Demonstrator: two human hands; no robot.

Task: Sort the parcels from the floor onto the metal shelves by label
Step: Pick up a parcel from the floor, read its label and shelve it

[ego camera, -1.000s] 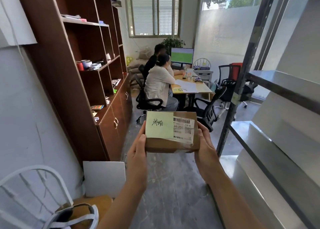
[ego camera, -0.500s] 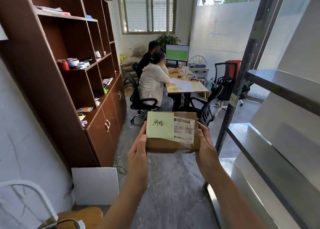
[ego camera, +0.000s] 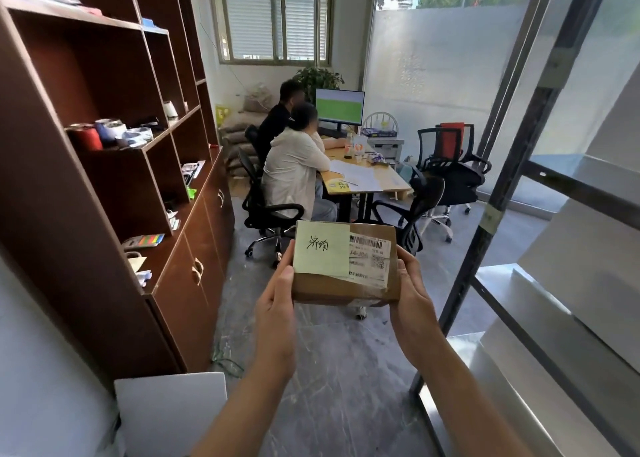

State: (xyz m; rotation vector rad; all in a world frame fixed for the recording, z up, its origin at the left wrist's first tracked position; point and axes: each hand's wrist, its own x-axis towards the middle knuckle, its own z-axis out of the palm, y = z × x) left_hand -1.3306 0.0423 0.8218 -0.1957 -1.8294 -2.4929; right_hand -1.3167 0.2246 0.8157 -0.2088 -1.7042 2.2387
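Note:
A small brown cardboard parcel (ego camera: 343, 290) is held up in front of me, chest high. On its top are a pale green note with black handwriting and a white barcode shipping label. My left hand (ego camera: 277, 307) grips its left end and my right hand (ego camera: 412, 300) grips its right end. The metal shelves (ego camera: 540, 304) stand at my right, their grey steel shelf boards and dark upright post just beyond the right hand. No parcels are visible on the floor.
A tall brown wooden cabinet (ego camera: 104, 165) lines the left wall. A white board (ego camera: 169, 411) leans at its foot. Ahead, two persons sit on office chairs at a desk (ego camera: 367, 179) with a monitor. Grey floor (ego camera: 346, 370) stretches below my arms.
My view has swung to the right and slightly forward; the white chair at the lower left has left the frame. Both hands keep the same hold on the parcel.

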